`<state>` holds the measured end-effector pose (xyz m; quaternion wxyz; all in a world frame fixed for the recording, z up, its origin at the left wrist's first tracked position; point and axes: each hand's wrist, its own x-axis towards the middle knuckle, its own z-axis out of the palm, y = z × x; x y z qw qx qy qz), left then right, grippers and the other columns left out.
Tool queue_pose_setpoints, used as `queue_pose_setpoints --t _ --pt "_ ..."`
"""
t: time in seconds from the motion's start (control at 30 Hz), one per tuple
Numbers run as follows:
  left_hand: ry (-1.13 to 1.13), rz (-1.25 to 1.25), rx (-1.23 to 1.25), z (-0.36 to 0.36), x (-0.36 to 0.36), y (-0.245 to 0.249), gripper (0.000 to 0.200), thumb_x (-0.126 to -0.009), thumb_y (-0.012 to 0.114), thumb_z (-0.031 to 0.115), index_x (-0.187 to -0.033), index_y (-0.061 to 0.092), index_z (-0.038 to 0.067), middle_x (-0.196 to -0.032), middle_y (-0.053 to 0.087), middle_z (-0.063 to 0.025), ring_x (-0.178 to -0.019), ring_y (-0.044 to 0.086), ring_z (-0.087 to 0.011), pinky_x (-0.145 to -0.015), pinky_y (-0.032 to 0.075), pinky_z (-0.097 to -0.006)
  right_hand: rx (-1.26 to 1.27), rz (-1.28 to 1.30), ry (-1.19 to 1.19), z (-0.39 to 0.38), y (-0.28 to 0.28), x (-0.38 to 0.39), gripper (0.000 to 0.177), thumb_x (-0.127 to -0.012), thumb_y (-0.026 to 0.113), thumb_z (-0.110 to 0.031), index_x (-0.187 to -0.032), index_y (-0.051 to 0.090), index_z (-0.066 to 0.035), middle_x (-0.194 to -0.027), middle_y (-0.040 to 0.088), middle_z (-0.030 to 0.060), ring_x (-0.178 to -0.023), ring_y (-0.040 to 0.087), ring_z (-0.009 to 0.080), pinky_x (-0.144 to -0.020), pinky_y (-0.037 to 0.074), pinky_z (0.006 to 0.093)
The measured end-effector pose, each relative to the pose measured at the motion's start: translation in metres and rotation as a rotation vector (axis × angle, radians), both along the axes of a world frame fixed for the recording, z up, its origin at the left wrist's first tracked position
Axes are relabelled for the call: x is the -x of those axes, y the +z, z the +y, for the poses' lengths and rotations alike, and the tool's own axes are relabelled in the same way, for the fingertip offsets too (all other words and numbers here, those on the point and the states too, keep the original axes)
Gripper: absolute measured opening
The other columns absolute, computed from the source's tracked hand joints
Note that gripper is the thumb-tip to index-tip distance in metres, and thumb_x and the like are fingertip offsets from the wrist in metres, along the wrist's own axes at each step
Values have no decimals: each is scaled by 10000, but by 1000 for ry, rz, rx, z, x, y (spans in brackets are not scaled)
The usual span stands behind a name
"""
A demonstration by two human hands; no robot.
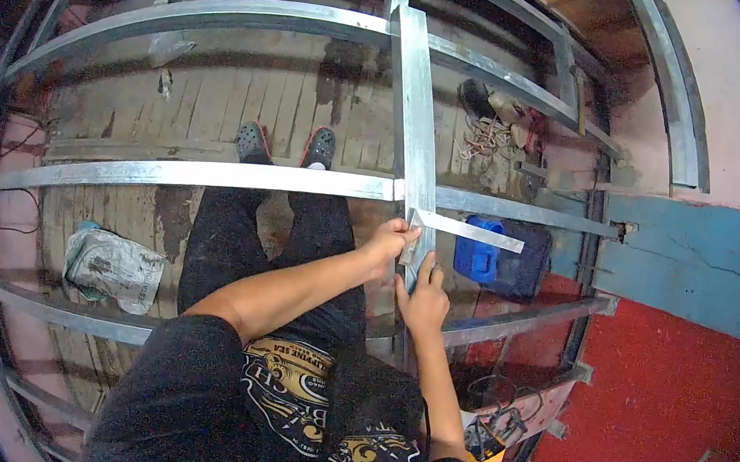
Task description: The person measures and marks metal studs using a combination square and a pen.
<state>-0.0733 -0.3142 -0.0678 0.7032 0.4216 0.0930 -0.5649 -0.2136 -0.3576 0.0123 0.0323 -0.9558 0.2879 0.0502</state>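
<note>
The left hand (392, 238) pinches one end of the short metal strip (471, 232), which juts right off the long steel bar (414, 116). The right hand (424, 300) presses the bar just below; I cannot tell its grip. Held by one end, the strip could tilt, slip, or nick fingers

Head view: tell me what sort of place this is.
Probably an indoor building site or renovation: a steel channel frame spans wooden floor planks, a crumpled sack lies below it, and the left hand pinches a short metal strip against one channel.
</note>
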Motion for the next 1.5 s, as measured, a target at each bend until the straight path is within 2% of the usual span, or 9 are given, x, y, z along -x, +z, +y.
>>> queue_pose_setpoints --t 0.27,0.33,0.4,0.5,0.67,0.93,1.13,1.23,1.5 --pt "-69 -358 -240 -13 3 77 282 -925 752 295 -944 728 16 -894 695 -65 -829 593 -139 -699 497 -361 -320 -147 -76 -59 -5 22 738 -886 736 -400 -1487 479 -58 -1233 657 188 -1094 669 387 -902 534 408" --pt "-121 -386 -235 -23 8 86 285 -930 744 292 -947 734 8 -895 696 -73 -811 586 -131 -688 499 -362 -657 -171 -222 -83 -10 35 705 -887 723 -458 -1460 537 -92 -1298 628 269 -1125 665 406 -950 528 398" --pt "-128 -446 -210 -38 13 75 281 -934 740 283 -938 723 3 -857 690 -74 -771 577 -128 -657 494 -357 -676 -305 -236 -108 -45 56 541 -924 708 -426 -1316 664 -56 -1139 709 227 -1001 707 304 -882 525 365" --pt "-210 -480 -163 -49 10 81 264 -946 724 255 -883 691 1 -763 654 -44 -715 547 -119 -617 472 -341 -948 -375 -536 -119 -49 65 435 -988 652 -420 -985 729 8 -716 640 26 -712 518 98 -680 462 329" --pt "-89 -418 -202 -48 19 45 228 -923 750 224 -896 673 11 -764 623 -27 -674 537 -108 -597 462 -324 -785 -433 -539 -110 -59 66 473 -1009 619 -414 -881 689 36 -662 591 13 -692 496 90 -632 453 356" --pt "54 85 -75 -42 -8 34 198 -963 709 222 -1076 679 62 -929 709 -34 -814 668 -170 -718 532 -341 -413 -342 -413 -91 -22 45 476 -1035 519 -384 -864 672 33 -804 627 307 -740 637 476 -683 478 495" --pt "188 -144 -147 -69 -73 30 182 -941 717 141 -1070 682 18 -962 729 -67 -837 705 -165 -703 568 -327 -322 -320 -379 -84 -14 37 454 -1042 507 -366 -857 657 22 -806 635 299 -761 632 491 -660 466 530" --pt "317 -45 -113 -74 -85 32 148 -889 769 90 -903 661 -11 -842 678 -61 -690 625 -126 -537 471 -279 -290 -328 -362 -86 -19 36 452 -1044 511 -350 -828 638 27 -774 626 285 -720 618 486 -633 453 526" --pt "186 -295 -148 -79 -87 7 152 -901 772 158 -888 671 44 -846 679 -38 -714 648 -109 -592 538 -282 -308 -262 -415 -90 -27 43 473 -1041 532 -305 -715 545 36 -680 561 249 -625 560 445 -595 416 494"
